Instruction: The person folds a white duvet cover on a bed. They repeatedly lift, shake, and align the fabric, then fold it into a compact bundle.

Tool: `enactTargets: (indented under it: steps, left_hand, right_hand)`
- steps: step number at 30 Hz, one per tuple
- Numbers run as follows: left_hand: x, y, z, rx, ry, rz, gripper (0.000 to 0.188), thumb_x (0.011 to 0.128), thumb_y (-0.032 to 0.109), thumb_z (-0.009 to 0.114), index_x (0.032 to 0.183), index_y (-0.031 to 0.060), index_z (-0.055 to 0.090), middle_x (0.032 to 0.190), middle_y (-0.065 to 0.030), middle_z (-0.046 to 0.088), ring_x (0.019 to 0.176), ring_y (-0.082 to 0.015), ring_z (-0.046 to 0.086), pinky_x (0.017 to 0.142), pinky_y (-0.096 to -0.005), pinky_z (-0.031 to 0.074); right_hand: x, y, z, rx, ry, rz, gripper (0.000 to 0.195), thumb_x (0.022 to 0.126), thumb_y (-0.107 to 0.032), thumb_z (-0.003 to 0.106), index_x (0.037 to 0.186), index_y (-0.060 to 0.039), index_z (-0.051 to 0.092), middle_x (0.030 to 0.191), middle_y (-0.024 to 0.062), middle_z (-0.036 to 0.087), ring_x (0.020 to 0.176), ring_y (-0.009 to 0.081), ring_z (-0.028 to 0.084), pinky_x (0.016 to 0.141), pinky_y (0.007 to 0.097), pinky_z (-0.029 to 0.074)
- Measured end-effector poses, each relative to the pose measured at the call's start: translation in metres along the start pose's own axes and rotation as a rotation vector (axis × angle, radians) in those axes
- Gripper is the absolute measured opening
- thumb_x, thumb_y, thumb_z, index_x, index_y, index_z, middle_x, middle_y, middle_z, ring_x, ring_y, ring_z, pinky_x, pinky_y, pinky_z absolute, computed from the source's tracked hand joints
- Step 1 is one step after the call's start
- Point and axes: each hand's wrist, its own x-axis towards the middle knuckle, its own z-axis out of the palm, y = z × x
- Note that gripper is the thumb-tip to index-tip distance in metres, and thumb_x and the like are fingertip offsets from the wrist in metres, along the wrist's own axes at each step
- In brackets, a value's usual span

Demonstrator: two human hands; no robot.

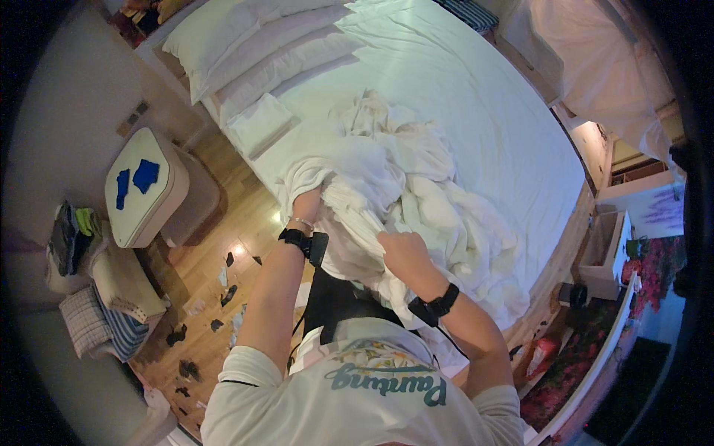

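Note:
A large crumpled white cloth cover (435, 200) lies in loose folds on the near part of the bed and hangs over its edge in front of me. My right hand (404, 253) is closed on a gathered, pleated stretch of it. Farther left, my left hand (308, 200) reaches in under a fold of the same cover; its fingers are hidden, so its grip does not show. A white fitted sheet (502, 106) covers the mattress beneath. Beside the cover, near the bed's left edge, rests a small folded white cloth or pillow (262, 124).
Several white pillows (251, 50) lie at the upper left of the bed. A white-topped side table (139, 212) with blue pieces stands left, near an armchair (120, 279). Dark scraps (189, 369) litter the wooden floor. An open drawer (602, 251) is at right.

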Motion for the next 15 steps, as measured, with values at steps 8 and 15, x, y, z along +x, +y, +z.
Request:
enactTargets:
  steps: [8,15]
  left_hand:
    - [0.026,-0.028,0.000,0.248,0.028,-0.050,0.037,0.096,0.027,0.044,0.122,0.0036,0.056,0.120,-0.0103,0.058,0.109,-0.0213,0.054,0.094,-0.0310,0.041]
    - [-0.084,-0.038,0.032,0.408,-0.467,-0.181,0.056,0.094,0.044,0.046,0.135,0.0071,0.047,0.137,-0.0165,0.048,0.130,-0.0282,0.041,0.108,-0.0318,0.029]
  right_hand:
    - [-0.043,0.017,0.026,0.009,-0.060,0.073,0.009,0.075,-0.007,0.053,0.084,-0.0061,0.054,0.071,0.0137,0.062,0.072,0.0332,0.062,0.063,0.0451,0.045]
    - [-0.048,0.061,0.087,0.264,-0.401,0.196,0.043,0.080,-0.025,0.062,0.113,0.0000,0.051,0.106,0.0236,0.057,0.098,0.0381,0.058,0.082,0.0428,0.048]
